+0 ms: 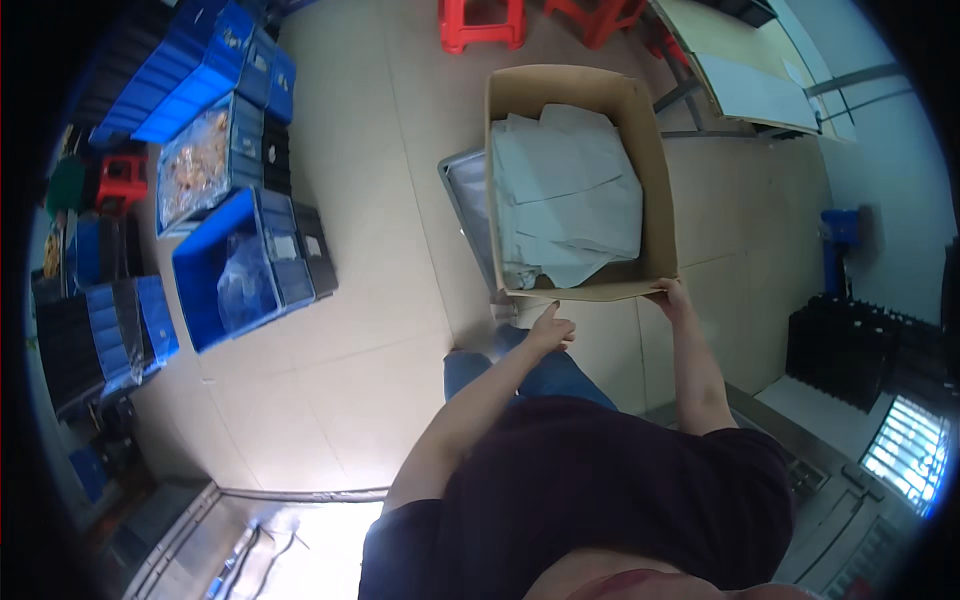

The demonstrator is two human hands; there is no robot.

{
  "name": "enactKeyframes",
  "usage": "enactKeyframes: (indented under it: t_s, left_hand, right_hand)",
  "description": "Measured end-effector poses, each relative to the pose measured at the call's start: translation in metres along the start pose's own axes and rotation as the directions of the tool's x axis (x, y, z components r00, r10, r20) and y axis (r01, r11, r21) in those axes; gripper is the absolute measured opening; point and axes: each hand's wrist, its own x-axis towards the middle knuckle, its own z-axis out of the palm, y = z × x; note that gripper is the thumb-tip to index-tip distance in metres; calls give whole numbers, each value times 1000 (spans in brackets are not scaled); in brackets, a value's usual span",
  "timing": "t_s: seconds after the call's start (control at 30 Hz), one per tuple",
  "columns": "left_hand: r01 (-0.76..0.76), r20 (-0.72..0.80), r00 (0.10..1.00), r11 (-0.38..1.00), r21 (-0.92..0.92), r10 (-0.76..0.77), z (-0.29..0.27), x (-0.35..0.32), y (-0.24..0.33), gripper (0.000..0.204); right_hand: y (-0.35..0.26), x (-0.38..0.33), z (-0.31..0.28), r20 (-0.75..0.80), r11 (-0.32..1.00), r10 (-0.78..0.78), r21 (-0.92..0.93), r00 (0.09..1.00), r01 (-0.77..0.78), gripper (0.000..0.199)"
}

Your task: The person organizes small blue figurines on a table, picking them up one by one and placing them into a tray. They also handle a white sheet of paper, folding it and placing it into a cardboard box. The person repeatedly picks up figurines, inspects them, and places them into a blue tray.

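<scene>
My right hand point(672, 293) is clamped on the cardboard box point(653, 190) at upper centre, my left hand point(550, 335) loose just below its edge; I'm likely steadying it, and shifting it calls for both.

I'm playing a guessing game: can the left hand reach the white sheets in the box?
Probably yes: the left hand is near the cardboard box, whose open top leaves the white sheets uncovered.

The camera sits on the head of the person point(600, 480), higher than the big brown box point(655, 200) and near it. It looks down and sees wide, with floor point(370, 250) around the box.
</scene>
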Motion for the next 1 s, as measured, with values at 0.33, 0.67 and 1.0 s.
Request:
enactKeyframes:
  t_s: [0.33, 0.67, 1.0]
  left_hand:
    - [-463, -906, 424, 858, -225, -9, -207, -154, -185, 42]
    - [-335, -757, 385, 685, -647, -528, 41, -190, -477, 35]
    - [-411, -777, 346, 660, -629, -525, 133, -156, -588, 45]
  right_hand:
    - [3, 68, -33, -415, 981, 35, -157, 909, -110, 50]
    - [41, 96, -129, -318, 818, 5, -544, 948, -187, 27]
    - [31, 39, -91, 121, 648, -235, -720, 964, 248, 43]
